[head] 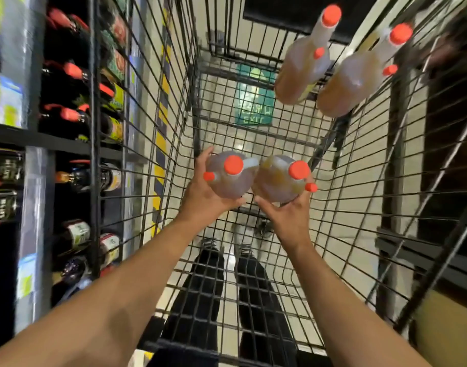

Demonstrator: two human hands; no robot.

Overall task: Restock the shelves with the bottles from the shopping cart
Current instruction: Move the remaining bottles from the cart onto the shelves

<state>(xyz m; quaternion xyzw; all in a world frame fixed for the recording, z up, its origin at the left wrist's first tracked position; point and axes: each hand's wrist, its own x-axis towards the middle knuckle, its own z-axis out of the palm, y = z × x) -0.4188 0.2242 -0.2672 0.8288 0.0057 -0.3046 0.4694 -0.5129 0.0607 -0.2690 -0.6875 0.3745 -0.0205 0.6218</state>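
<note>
Both hands are down in the shopping cart (pixel 147 107), each wrapped round one bottle. Left hand (pixel 200 197) curls its fingers round the left bottle (pixel 228 178); right hand (pixel 288 215) cups the right bottle (pixel 277 181) from below, fingers bent up round its body. The 2 bottles touch each other, caps up, near the middle of the cart floor. Two more bottles (pixel 304 72) stand at the cart's far right corner, not yet taken. Shelves (pixel 55 139) w/ dark bottles are just beside the cart's left wall.

To do this well, I think: lift straight up so the bottles clear the wire rim, keep them upright, grip low on the body since they look heavy, & turn left one at a time so they don't knock.
</note>
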